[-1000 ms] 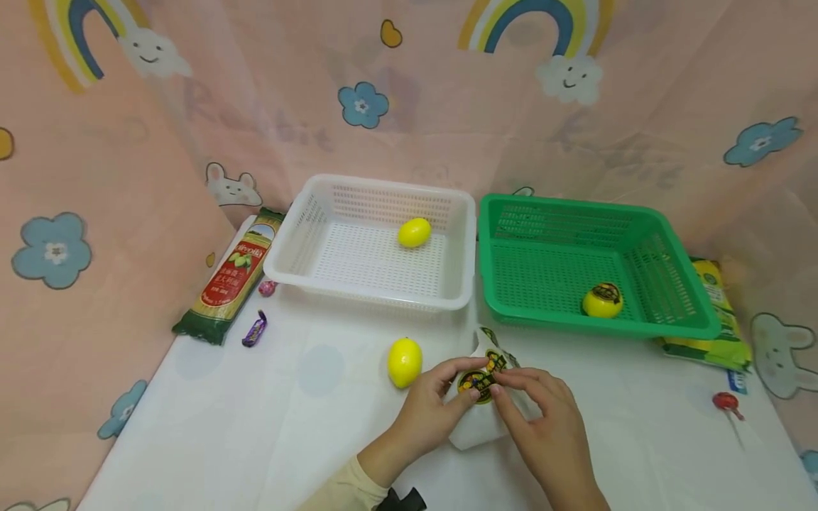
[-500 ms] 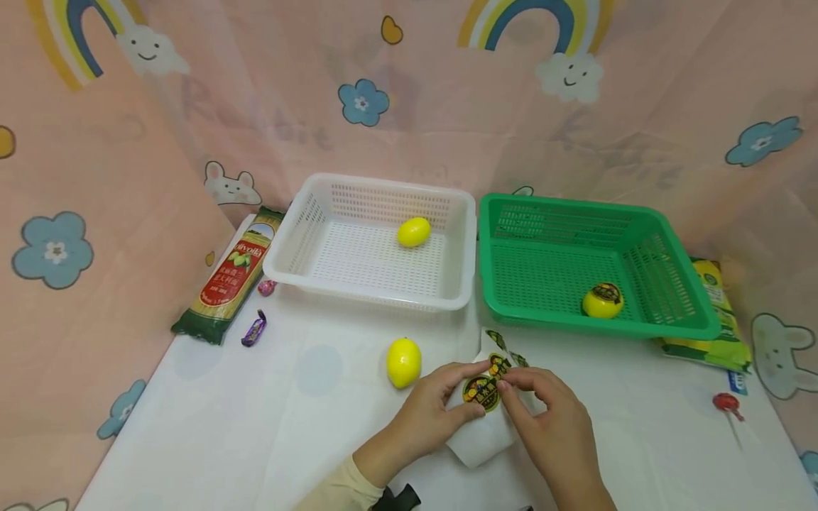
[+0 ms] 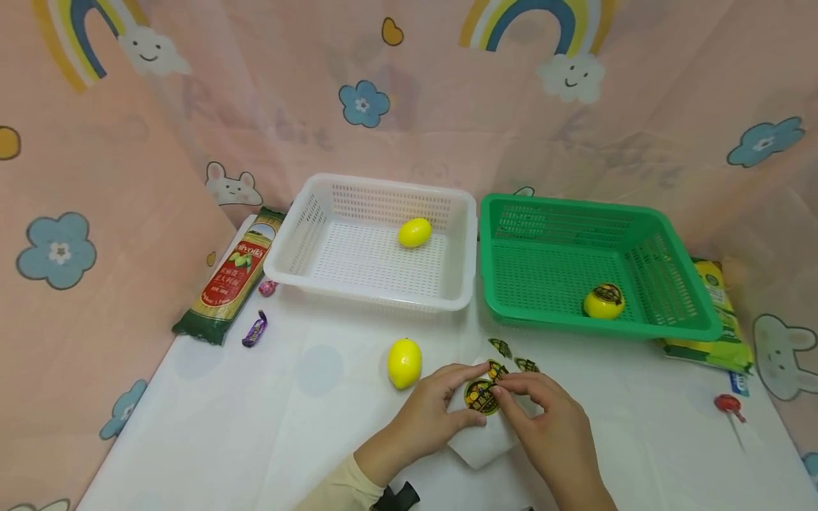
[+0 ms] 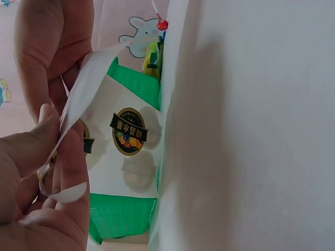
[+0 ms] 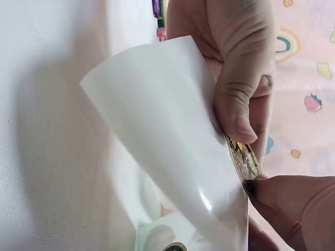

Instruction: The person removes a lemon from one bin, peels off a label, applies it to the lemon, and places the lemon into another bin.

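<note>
Slid slightly nearer since a second ago, the sticker sheet [image 3: 481, 446] is pinched in the left hand [image 3: 434, 406], the right hand [image 3: 554, 424] pinching the round sticker [image 3: 478, 397] at its right edge, while the lemon [image 3: 405, 363], long axis running near-to-far, lies beyond-left on the counter [image 3: 339, 426], closer to the left hand.

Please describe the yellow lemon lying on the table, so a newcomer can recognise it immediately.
Find the white basket. On its near side, the lemon lies on the tablecloth, near the left hand. It is the only visible lemon outside the baskets: another lemon lies in the white basket, a stickered lemon in the green basket.
</note>
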Motion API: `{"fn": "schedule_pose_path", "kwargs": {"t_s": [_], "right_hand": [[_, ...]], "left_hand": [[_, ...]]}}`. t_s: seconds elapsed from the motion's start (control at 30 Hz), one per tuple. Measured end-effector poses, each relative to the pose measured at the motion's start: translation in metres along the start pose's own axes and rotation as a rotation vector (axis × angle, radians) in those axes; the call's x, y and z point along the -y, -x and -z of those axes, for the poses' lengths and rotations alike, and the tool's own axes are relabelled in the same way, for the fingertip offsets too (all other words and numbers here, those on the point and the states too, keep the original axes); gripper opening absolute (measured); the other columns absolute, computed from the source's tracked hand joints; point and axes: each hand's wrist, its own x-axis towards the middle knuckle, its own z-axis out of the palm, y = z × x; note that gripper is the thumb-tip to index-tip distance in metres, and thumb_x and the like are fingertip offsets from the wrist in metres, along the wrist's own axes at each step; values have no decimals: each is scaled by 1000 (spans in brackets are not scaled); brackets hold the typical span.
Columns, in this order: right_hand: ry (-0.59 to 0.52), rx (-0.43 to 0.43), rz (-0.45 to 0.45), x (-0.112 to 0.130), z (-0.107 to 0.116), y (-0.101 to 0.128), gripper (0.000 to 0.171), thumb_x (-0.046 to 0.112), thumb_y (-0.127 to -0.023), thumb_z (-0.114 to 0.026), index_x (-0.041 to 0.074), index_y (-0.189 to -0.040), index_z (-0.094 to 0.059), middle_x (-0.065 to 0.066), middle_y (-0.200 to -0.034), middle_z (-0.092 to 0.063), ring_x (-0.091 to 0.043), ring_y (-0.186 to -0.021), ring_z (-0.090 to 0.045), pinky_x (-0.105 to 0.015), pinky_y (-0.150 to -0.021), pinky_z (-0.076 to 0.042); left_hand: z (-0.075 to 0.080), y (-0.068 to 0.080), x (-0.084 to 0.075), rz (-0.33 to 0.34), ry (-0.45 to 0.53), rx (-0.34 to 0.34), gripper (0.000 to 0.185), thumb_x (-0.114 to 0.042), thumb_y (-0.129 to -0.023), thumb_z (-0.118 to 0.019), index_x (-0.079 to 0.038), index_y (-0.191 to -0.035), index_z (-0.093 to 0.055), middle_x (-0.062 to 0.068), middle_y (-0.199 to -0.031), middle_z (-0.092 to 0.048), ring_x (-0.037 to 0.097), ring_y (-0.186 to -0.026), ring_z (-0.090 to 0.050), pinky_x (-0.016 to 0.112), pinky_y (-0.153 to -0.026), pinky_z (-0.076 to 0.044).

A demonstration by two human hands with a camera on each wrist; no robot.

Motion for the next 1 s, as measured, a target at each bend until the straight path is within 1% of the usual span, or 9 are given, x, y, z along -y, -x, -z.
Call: {"fn": "schedule_pose_path", "kwargs": {"t_s": [0.1, 0.17, 0.3, 0.4, 0.47, 0.57, 0.73, 0.87, 1.0], "right_hand": [[-28, 41, -31, -1, 3, -1, 11, 23, -95, -83, 20, -106, -82, 5, -113, -76, -22, -110, -71, -53, -92, -57], [-43, 78, -98, -1, 6, -2, 15, 28, -99, -79, 18, -109, -81, 2, -115, -76, -24, -110, -70, -53, -93, -57], [-65, 126, -265, -3, 15, -4, 33, 44, -104, -68, 16, -117, -76, -4, -121, -75, -27, -112, -67, -52, -93, -55], [-78, 110, -327, -6, 21, -6, 38, 49, -104, -66, 16, -119, -76, -5, -125, -74, -27, -113, -66, -46, -88, -54], [-86, 92, -336, -8, 24, -7, 36, 49, -103, -68, 17, -118, -76, -4, -123, -75, -25, -110, -67, -39, -84, -54], [-90, 61, -342, -10, 25, -8, 33, 47, -102, -71, 17, -115, -77, -2, -117, -76, -17, -101, -68, -30, -76, -52], [-113, 40, -353, -13, 26, -8, 33, 47, -101, -72, 18, -116, -77, 0, -117, -76, -3, -95, -64, -23, -75, -51], [-128, 30, -351, -13, 26, -8, 32, 47, -101, -72, 18, -115, -77, 0, -118, -76, -1, -95, -63, -19, -76, -49], [-129, 7, -353, -14, 25, -7, 30, 44, -101, -73, 17, -114, -77, 0, -118, -76, 1, -93, -63, -15, -75, -48]], "left_hand": [[1, -1, 0, 5, -33, 23, 69, -9, -87, -88, -15, -150, -61, -4, -145, -63, 14, -139, -53, 33, -119, -39], [2, -1, 0, 21, -48, 39, 70, -9, -88, -88, -16, -151, -60, -4, -146, -62, 14, -139, -53, 33, -118, -39], [5, -2, 4, 61, -99, 76, 69, -9, -89, -86, -19, -152, -59, -5, -146, -61, 13, -136, -54, 33, -116, -42], [6, -4, 9, 71, -181, 136, 67, -7, -91, -84, -18, -152, -59, -4, -145, -61, 13, -135, -55, 31, -113, -44], [5, -6, 13, 63, -274, 195, 66, -7, -93, -82, -17, -153, -58, -1, -146, -61, 14, -135, -55, 31, -113, -45], [2, -11, 17, 19, -482, 277, 65, -10, -94, -81, -19, -154, -57, 3, -148, -59, 17, -136, -55, 31, -113, -45], [-6, -18, 16, -43, -791, 335, 66, -21, -95, -82, -32, -155, -57, 0, -158, -52, 20, -135, -52, 35, -107, -45], [-11, -18, 14, -20, -934, 356, 59, -30, -96, -80, -37, -151, -60, 0, -166, -40, 25, -140, -43, 39, -100, -40], [-14, -15, 15, -4, -993, 359, 53, -34, -98, -77, -36, -149, -62, 3, -169, -36, 30, -147, -36, 43, -104, -37]]}}
